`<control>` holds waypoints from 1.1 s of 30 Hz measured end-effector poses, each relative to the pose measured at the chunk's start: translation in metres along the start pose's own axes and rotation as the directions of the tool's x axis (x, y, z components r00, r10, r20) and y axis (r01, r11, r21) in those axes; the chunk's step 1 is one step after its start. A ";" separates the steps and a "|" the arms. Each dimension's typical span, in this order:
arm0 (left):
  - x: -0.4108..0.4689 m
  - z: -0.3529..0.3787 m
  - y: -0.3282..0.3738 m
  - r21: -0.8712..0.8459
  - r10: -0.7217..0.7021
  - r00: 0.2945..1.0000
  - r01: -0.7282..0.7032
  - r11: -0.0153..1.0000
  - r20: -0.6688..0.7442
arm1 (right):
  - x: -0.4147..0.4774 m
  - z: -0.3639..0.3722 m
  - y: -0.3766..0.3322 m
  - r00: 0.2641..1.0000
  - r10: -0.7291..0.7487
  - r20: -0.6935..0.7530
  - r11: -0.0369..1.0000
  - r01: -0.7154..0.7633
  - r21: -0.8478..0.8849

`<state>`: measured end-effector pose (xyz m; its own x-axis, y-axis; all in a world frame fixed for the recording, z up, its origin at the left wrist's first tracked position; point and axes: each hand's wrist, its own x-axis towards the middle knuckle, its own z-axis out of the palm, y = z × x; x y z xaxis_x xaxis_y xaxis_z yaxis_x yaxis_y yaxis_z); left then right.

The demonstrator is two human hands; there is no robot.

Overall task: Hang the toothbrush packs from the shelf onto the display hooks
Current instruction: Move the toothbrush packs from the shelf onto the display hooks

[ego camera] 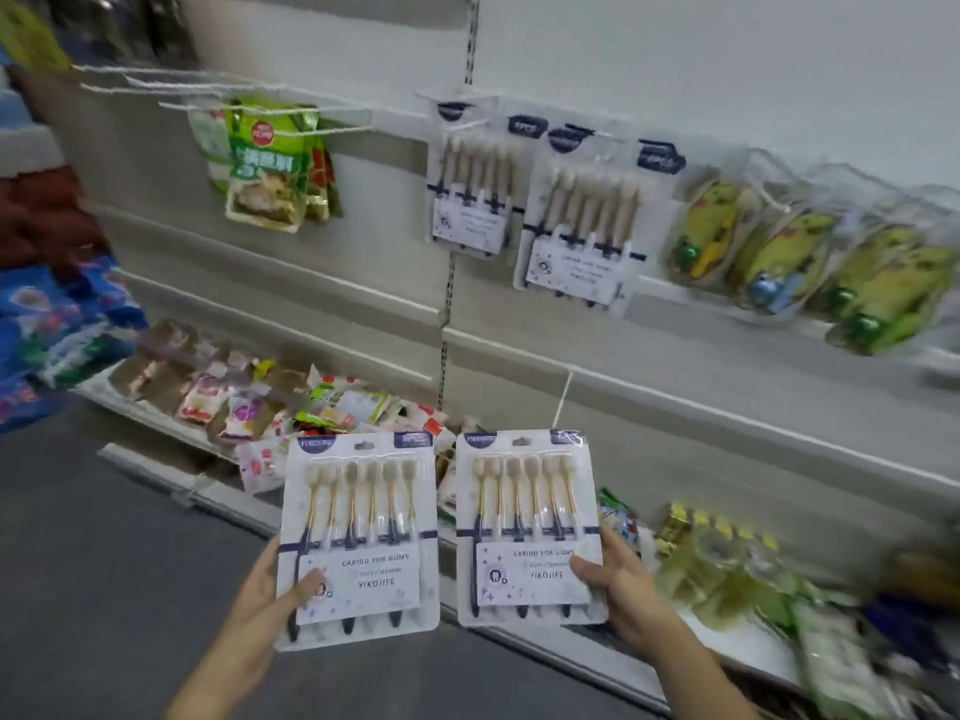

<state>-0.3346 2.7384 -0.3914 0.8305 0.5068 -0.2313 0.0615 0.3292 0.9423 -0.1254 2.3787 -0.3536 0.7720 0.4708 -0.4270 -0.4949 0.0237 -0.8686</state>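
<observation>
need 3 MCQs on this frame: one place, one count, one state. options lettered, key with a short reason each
1. Where do the toothbrush packs already on hooks hang?
A. Between the green snack bags and the yellow-green toy packs
B. On the bottom shelf
C. Left of the green snack bags

2. How many toothbrush packs does the person hold?
A. One
B. Two
C. Four

3. What state are the held packs in?
A. Hooked on the wall
B. Lying on the floor
C. Gripped upright, one per hand

Key: 1 A, the hung packs sit between the green snack bags and toy packs. 2 B, left pack and right pack. 3 C, left hand and right hand each grip one at its lower edge.
</observation>
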 end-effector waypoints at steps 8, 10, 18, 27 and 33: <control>0.065 0.083 0.067 -0.048 0.083 0.991 -0.079 0.996 0.104 | -0.021 -0.052 -0.075 0.962 -0.253 -0.103 0.967 0.256 0.013; 0.070 0.096 0.084 -0.041 0.114 0.983 -0.110 0.993 0.141 | -0.017 -0.055 -0.094 0.956 -0.278 -0.093 0.959 0.282 0.029; 0.095 0.105 0.149 -0.025 0.217 0.949 -0.217 0.976 0.226 | -0.008 -0.015 -0.154 0.931 -0.356 -0.082 0.933 0.358 0.014; 0.180 0.066 0.203 -0.043 0.312 0.902 -0.314 0.949 0.298 | 0.029 0.057 -0.185 0.866 -0.459 -0.196 0.887 0.458 -0.055; 0.239 0.048 0.236 -0.005 0.278 0.877 -0.300 0.954 0.392 | 0.033 0.102 -0.201 0.805 -0.523 -0.281 0.848 0.526 -0.071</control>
<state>-0.0948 2.8994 -0.2123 0.9624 0.2236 0.1544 -0.1937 0.1660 0.9669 -0.0415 2.4792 -0.1678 0.9922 0.1183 0.0395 0.0145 0.2048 -0.9787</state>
